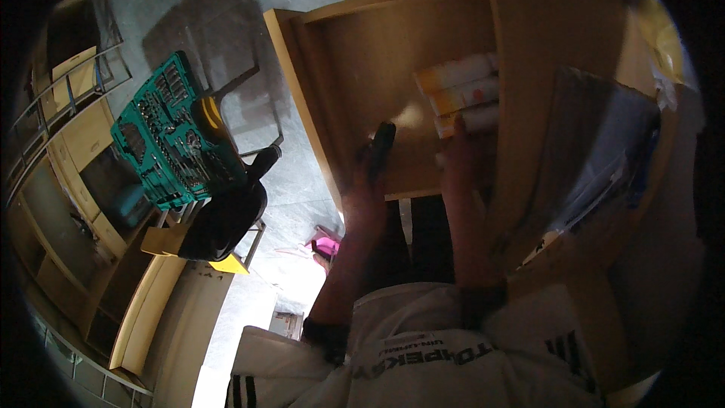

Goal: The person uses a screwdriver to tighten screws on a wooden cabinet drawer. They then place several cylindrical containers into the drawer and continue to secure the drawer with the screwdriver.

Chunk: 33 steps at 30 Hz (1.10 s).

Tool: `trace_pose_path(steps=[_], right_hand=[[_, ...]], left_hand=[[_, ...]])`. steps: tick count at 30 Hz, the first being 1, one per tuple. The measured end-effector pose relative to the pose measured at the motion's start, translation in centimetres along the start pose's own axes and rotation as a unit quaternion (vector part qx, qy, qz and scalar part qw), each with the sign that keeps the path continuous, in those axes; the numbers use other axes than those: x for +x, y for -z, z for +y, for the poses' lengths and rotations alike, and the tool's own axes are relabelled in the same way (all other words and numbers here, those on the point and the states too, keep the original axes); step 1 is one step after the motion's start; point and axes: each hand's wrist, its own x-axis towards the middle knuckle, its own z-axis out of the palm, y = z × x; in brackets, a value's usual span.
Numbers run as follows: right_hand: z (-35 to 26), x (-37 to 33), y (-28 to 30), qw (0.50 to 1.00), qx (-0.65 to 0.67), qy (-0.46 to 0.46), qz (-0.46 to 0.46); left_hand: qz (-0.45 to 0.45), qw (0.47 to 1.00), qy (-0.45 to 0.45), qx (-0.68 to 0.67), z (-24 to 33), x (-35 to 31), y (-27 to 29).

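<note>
Both my hands reach into an open wooden drawer (362,45). My left hand (364,185) is closed around a dark green flashlight (384,143), and a bright spot falls on the drawer bottom just beyond its tip. At the drawer's right side lie several white and orange tubes (464,94), side by side. My right hand (458,157) is at the nearest tubes, one finger stretched forward against them. Its other fingers are dim, and I see nothing held in it.
A green tool case (170,136) with sockets and wrenches lies open on the left, by a black seat (226,219). Wooden cabinet parts (143,317) stand lower left. A pink object (326,245) is on the floor. Plastic-wrapped panels (589,143) lean at right.
</note>
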Motion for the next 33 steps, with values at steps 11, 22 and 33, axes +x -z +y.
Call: trace_pose_path(steps=[11, 22, 33], right_hand=[[-3.3, 3.7, -5.2, 0.977, 0.188, 0.082, -0.057], [-6.2, 4.3, -5.4, 0.962, 0.254, 0.026, -0.1], [-1.0, -1.2, 4.3, 0.909, 0.233, -0.146, -0.312]], left_hand=[[-0.067, 0.993, 0.093, 0.029, -2.3, -1.0, 0.1], [-0.019, 0.999, 0.011, 0.039, -3.3, -1.7, 0.0], [-0.077, 0.962, -0.232, 0.123, 2.7, 2.1, -0.7]])
